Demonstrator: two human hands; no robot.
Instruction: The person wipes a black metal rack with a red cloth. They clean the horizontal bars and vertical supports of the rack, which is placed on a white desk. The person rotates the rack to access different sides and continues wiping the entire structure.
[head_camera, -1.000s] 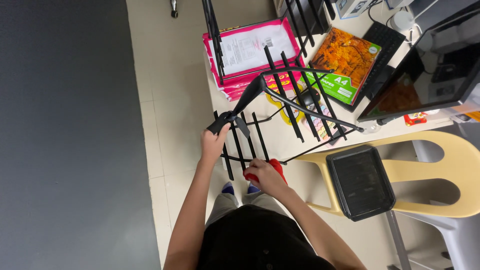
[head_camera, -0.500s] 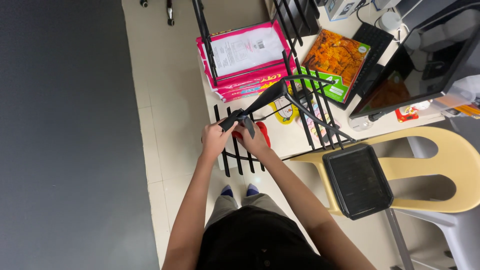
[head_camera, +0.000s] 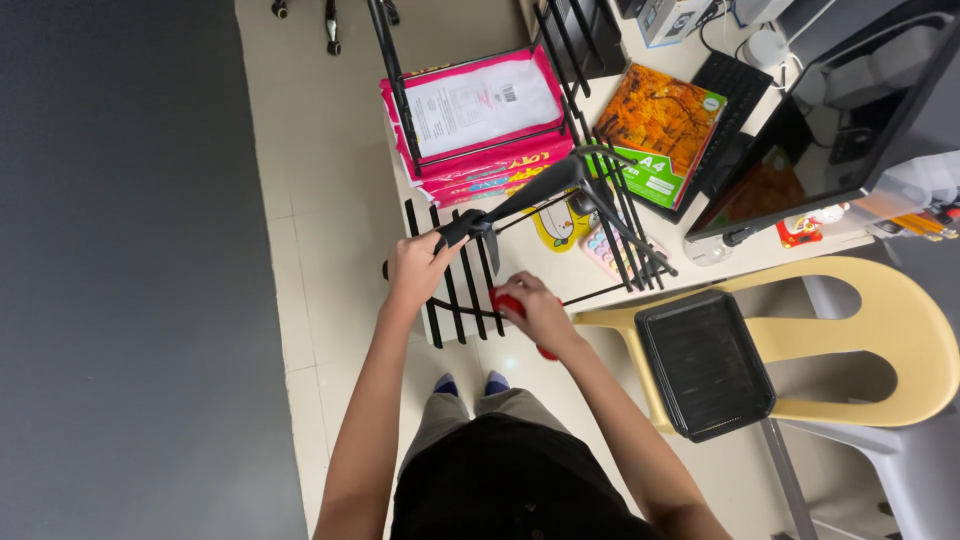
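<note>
Mid-assembly, it seems: the left hand (head_camera: 412, 270) grips the black wire rack (head_camera: 520, 240) just beside the pink box (head_camera: 480, 120); the right hand (head_camera: 535, 312) clutches a red-handled tool (head_camera: 508, 302), likely needing alignment next.

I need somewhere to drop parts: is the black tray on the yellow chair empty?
Empty: the black tray shows only its bare ribbed floor.

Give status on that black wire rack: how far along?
Done: black wire rack stands on the white desk, side frames up. In hand: left hand grips a black bar; right hand holds a red-handled tool. Left: black tray sits unfitted on the yellow chair.
</note>
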